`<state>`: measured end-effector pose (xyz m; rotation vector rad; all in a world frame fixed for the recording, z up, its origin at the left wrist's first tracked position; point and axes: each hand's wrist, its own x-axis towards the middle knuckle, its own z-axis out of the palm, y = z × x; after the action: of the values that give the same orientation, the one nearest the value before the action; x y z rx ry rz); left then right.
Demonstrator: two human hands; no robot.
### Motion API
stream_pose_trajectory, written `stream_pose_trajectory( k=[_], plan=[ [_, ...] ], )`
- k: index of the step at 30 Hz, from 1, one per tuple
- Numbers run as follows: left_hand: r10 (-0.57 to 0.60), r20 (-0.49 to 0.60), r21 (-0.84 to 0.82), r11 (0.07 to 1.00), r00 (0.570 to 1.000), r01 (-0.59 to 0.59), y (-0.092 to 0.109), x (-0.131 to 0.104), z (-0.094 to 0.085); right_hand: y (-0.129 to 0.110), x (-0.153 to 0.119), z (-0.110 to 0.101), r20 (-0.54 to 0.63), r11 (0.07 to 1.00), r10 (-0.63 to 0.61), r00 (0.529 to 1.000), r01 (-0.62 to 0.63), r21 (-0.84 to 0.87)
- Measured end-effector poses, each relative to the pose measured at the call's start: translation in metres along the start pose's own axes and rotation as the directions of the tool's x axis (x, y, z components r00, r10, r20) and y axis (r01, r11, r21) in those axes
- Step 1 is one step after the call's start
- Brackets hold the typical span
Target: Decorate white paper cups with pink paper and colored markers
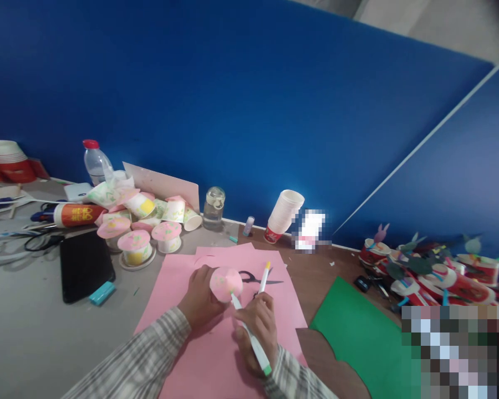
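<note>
My left hand (199,299) is closed around a small paper cup with a round pink paper top (225,281), tilted so the top faces me. Green marks show on that pink disc. In my right hand (258,327) is a white marker with a green end (255,350), its tip touching the disc's lower edge. A second white marker with a yellow end (265,277) sticks up from the same hand. Both hands are over pink paper sheets (183,366). Black-handled scissors (272,281) lie just behind my right hand, partly hidden.
Several decorated pink-topped cups (133,241) crowd the left, near a black tablet-like slab (87,266) and a turquoise block (102,293). Behind stand a water jar (214,209), glue stick (249,226) and stacked paper cups (283,213). Green paper (353,327) and red cups (461,282) lie right.
</note>
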<state>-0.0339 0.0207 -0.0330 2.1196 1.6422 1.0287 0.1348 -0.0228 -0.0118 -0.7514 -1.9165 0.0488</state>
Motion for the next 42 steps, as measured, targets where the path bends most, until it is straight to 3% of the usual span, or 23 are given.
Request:
stream_pose_trajectory(
  k=[42],
  plan=[
    [-0.022,0.022,-0.012,1.000,1.000,0.022,0.0032,0.0015,-0.0034,-0.0021,0.0016,-0.0001,0.014,1.000,-0.029,0.999,0.029,0.011]
  ],
)
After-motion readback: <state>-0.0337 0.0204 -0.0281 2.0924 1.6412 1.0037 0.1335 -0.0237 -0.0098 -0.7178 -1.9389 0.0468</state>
